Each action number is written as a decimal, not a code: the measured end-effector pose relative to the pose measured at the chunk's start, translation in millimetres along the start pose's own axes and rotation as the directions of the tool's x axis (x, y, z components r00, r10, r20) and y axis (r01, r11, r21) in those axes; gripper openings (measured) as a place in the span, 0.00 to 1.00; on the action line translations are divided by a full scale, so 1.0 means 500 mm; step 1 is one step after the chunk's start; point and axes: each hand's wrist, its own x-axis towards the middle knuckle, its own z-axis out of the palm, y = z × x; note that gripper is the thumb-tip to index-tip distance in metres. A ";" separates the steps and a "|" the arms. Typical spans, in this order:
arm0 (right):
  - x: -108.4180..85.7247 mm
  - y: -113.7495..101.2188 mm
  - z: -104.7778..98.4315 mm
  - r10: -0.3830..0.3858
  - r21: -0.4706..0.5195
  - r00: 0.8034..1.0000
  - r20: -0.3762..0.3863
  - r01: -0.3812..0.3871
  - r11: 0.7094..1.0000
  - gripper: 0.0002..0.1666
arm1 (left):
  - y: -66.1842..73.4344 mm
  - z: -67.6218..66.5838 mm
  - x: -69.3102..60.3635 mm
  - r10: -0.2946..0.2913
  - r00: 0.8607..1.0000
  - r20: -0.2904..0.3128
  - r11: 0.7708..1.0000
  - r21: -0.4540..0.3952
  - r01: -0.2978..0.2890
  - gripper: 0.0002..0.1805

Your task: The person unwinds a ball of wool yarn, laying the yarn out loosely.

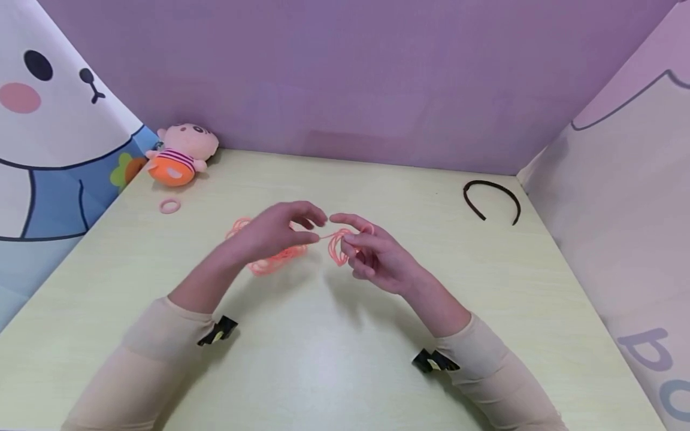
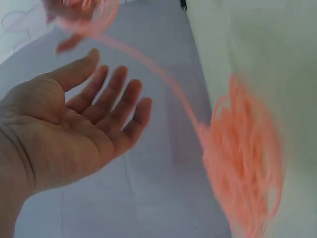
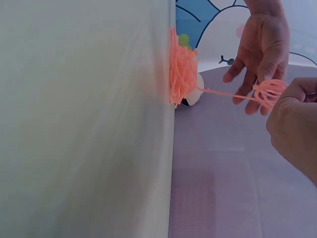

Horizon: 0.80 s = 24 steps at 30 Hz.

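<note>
A loose bundle of coral-pink cord (image 1: 277,261) lies on the table, partly hidden below my left hand (image 1: 272,230). My right hand (image 1: 385,258) pinches a small looped coil of the same cord (image 1: 338,246) between thumb and fingers, above the table. One strand (image 2: 148,63) runs from the bundle to that coil, as the left wrist view shows. With fingers loosely bent and apart, my left hand (image 2: 79,124) is beside the strand and grips nothing. In the right wrist view, the left hand (image 3: 262,52) is just behind the coil (image 3: 270,90).
A plush toy (image 1: 180,155) with orange shorts sits in the far left corner. Near it lies a pink ring (image 1: 169,206). A dark headband (image 1: 493,184) rests at the far right. A purple wall (image 1: 356,78) and printed side panels enclose the table.
</note>
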 end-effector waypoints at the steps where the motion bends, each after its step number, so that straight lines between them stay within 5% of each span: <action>1: 0.000 0.000 0.000 -0.002 -0.006 1.000 0.005 0.002 1.000 0.22 | 0.002 0.010 0.001 0.016 1.000 0.011 1.000 -0.003 -0.016 0.16; 7: -0.001 0.000 0.000 -0.002 -0.005 1.000 0.003 0.002 1.000 0.22 | 0.009 0.033 0.002 0.020 1.000 0.015 0.999 -0.030 -0.019 0.07; 17: 0.001 0.002 -0.003 -0.008 0.000 1.000 -0.007 0.008 1.000 0.22 | -0.010 -0.017 0.005 -0.093 0.988 -0.126 0.995 -0.044 0.088 0.03; 24: -0.001 0.002 -0.002 -0.009 0.000 1.000 -0.019 0.009 1.000 0.23 | -0.032 -0.043 0.004 -0.172 0.973 -0.157 0.985 -0.047 0.166 0.05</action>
